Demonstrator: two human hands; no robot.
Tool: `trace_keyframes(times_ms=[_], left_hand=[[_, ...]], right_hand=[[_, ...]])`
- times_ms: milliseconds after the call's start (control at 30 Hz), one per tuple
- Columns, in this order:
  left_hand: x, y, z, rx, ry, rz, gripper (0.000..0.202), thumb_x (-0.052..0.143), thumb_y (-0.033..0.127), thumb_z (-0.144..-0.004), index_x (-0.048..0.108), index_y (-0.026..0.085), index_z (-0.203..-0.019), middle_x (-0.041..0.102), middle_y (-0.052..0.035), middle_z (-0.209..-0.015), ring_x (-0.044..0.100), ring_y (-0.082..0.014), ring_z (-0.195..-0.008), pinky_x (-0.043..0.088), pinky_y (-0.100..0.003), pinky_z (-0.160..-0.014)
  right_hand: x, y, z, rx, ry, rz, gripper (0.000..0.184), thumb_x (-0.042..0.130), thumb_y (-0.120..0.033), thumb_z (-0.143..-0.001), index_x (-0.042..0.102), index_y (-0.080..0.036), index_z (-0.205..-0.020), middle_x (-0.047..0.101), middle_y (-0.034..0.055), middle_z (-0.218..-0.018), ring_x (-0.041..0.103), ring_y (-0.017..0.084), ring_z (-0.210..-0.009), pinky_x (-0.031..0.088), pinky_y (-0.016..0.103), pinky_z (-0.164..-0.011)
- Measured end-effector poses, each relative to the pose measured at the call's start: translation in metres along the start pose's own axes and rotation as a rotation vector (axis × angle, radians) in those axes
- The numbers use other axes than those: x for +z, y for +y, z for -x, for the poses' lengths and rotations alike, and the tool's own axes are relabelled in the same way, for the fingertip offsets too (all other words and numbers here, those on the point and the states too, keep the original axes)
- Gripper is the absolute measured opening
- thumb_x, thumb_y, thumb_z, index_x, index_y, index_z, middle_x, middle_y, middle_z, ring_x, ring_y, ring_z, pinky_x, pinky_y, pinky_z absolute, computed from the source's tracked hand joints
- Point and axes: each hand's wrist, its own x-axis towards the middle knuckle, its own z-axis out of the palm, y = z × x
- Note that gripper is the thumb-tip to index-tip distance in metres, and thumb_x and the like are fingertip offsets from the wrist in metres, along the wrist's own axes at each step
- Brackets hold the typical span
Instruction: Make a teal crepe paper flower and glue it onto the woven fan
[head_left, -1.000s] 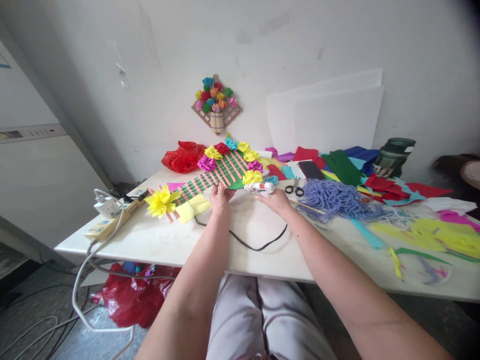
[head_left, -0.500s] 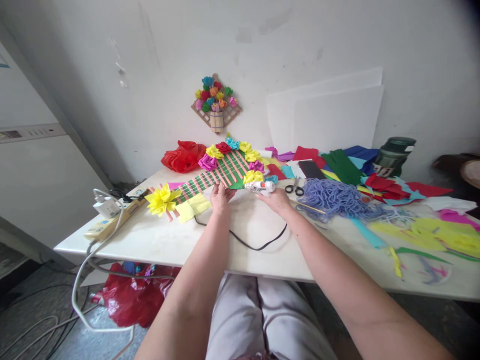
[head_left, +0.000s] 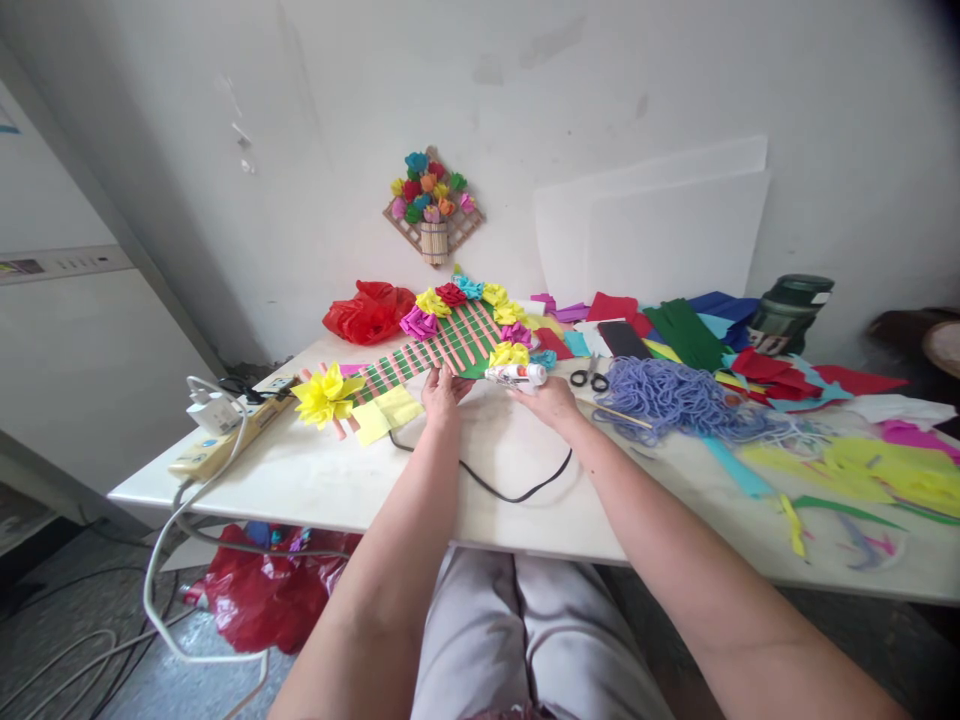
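A green, guitar-like craft panel (head_left: 469,340) with pink strips woven across it lies tilted on the table. Crepe-paper flowers in yellow, red, blue and magenta line its rounded end, and one large yellow flower (head_left: 325,396) sits at its narrow end. My left hand (head_left: 442,392) grips the panel's near edge between thumb and fingers. In my right hand (head_left: 547,400) is a white glue gun (head_left: 517,374), its nozzle pointing left at the panel's near edge, close to my left fingertips. Whether the nozzle touches the panel I cannot tell. A black cord (head_left: 517,498) loops over the table below.
Right of my hand lie black-handled scissors (head_left: 589,380), tangled purple yarn (head_left: 667,395), coloured paper sheets (head_left: 682,335) and a dark bottle (head_left: 789,315). At left are a power strip (head_left: 232,440) with cables and a red plastic bag (head_left: 369,312). Yellow paper (head_left: 386,413) lies beside the panel.
The glue gun and my right hand have shifted very slightly left. My left hand keeps its grip on the panel.
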Motion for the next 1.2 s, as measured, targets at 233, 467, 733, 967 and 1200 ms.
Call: trace_keyframes(times_ms=[233,467,733,967,1200], left_hand=[[-0.0013,-0.0011,-0.0006,0.006,-0.001,0.01,0.033,0.066,0.045,-0.076,0.059,0.019,-0.095,0.066,-0.0037,-0.067,0.07,-0.0223,-0.072,0.054,-0.032,-0.067],[-0.0013,0.0016,-0.0007,-0.008,0.016,0.042,0.033,0.066,0.044,-0.076,0.058,0.018,-0.095,0.065,-0.0027,-0.066,0.07,-0.0218,-0.073,0.054,-0.029,-0.065],[-0.0011,0.0026,-0.0001,-0.008,0.02,0.045,0.035,0.068,0.045,-0.075,0.058,0.018,-0.095,0.065,-0.0026,-0.066,0.07,-0.0212,-0.072,0.053,-0.029,-0.065],[-0.0025,0.0004,-0.0023,0.002,0.02,0.052,0.032,0.067,0.044,-0.075,0.058,0.019,-0.092,0.065,-0.0026,-0.067,0.07,-0.0204,-0.071,0.053,-0.028,-0.064],[-0.0017,0.0006,-0.0026,0.0,0.028,0.059,0.031,0.067,0.043,-0.076,0.059,0.019,-0.093,0.066,-0.0033,-0.068,0.07,-0.0224,-0.076,0.053,-0.03,-0.067]], right_hand=[[0.0025,0.0019,-0.0001,-0.02,-0.013,-0.02,0.039,0.065,-0.05,-0.077,0.073,-0.021,-0.101,0.074,0.0093,-0.097,0.068,0.025,-0.097,0.052,0.03,-0.078],[0.0009,0.0018,0.0008,0.016,-0.024,0.005,0.041,0.065,-0.051,-0.077,0.072,-0.019,-0.102,0.074,0.0103,-0.099,0.068,0.024,-0.097,0.051,0.029,-0.079],[0.0018,0.0057,-0.0011,0.012,0.014,0.008,0.04,0.064,-0.051,-0.077,0.072,-0.02,-0.101,0.074,0.0091,-0.097,0.068,0.024,-0.097,0.051,0.029,-0.079],[-0.0015,0.0031,0.0003,0.028,0.015,0.021,0.04,0.064,-0.052,-0.077,0.072,-0.021,-0.101,0.074,0.0093,-0.098,0.068,0.024,-0.098,0.051,0.029,-0.079],[-0.0033,0.0017,0.0018,0.014,-0.001,-0.064,0.041,0.066,-0.05,-0.077,0.071,-0.02,-0.103,0.074,0.0098,-0.1,0.068,0.024,-0.098,0.052,0.03,-0.08]])
